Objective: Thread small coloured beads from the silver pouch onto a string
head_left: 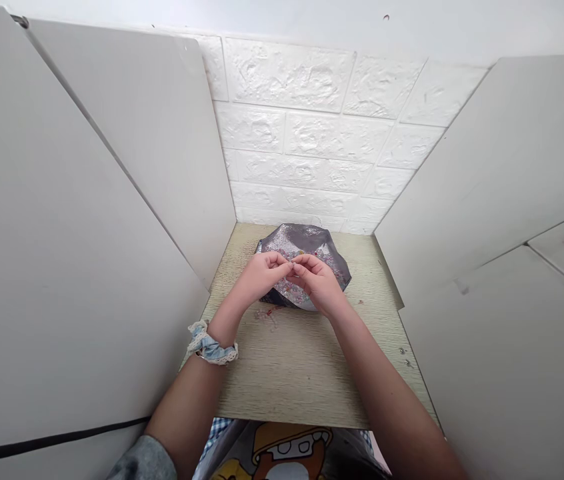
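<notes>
Both hands meet over a silvery foil bag (307, 241) that lies open on the pale wooden desk (292, 373) and holds several small pink and clear beads. My left hand (262, 275) is closed in a pinch, its fingertips touching those of my right hand (318, 280), also pinched. Something tiny sits between the fingertips; I cannot make out what it is. A blue scrunchie with lace trim (209, 345) circles my left wrist.
A few loose beads (267, 315) lie on the desk just in front of the bag. White panels (112, 200) wall the desk on the left and right (502, 200). A white brick-pattern wall (312, 133) closes the back.
</notes>
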The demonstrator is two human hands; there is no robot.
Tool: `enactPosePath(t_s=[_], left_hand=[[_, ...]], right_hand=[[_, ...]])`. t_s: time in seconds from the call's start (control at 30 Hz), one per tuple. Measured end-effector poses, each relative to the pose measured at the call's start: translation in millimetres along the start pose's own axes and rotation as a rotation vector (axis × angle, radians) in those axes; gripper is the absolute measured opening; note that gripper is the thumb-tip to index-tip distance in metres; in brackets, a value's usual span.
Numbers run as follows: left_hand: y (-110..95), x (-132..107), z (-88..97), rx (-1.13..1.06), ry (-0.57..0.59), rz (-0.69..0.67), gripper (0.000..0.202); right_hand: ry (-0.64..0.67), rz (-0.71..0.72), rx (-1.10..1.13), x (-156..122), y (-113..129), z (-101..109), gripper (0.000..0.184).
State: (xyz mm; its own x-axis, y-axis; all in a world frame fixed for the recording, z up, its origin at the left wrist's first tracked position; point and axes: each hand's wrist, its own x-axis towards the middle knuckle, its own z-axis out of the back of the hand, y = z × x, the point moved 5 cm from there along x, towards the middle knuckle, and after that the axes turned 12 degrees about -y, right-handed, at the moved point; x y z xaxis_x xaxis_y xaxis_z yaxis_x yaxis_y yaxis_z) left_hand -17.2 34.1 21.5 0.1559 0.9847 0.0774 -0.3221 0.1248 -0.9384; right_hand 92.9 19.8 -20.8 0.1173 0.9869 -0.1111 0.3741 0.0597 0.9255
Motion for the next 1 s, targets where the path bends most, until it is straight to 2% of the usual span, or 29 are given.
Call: enactPosePath(t_s=[0.23,0.33,0.47,0.63,0.83,1.0], left_hand=[[-0.2,0.9,0.2,0.007,0.021,0.012,0.024],[1.1,0.5,-0.2,0.001,0.032,0.016,0.027],[5.6,-2.0,-6.1,-0.070,0.131,0.083,0.034],[5.9,-2.7,-9.5,-0.097,0.189,0.084,0.036],[5.3,-3.6,-10.3,-0.076,0.235,0.064,0.033],[1.8,-3.1,-7.5,-0.131,0.170,0.091,0.024]], right_hand=[[-0.002,0.051,-0.090,-0.6,1.3,3.2,0.017],[-0.045,0.144,-0.208,-0.8,7.5,6.6,0.017],[-0.051,0.291,-0.383,-2.5,17.0,6.3,0.016],[-0.072,0.376,-0.464,-5.1,24.0,6.2,0.012],[-0.078,0.384,-0.455,-4.7,23.5,5.7,0.014],[-0.089,0.324,-0.404,-0.6,14.9,6.4,0.015]])
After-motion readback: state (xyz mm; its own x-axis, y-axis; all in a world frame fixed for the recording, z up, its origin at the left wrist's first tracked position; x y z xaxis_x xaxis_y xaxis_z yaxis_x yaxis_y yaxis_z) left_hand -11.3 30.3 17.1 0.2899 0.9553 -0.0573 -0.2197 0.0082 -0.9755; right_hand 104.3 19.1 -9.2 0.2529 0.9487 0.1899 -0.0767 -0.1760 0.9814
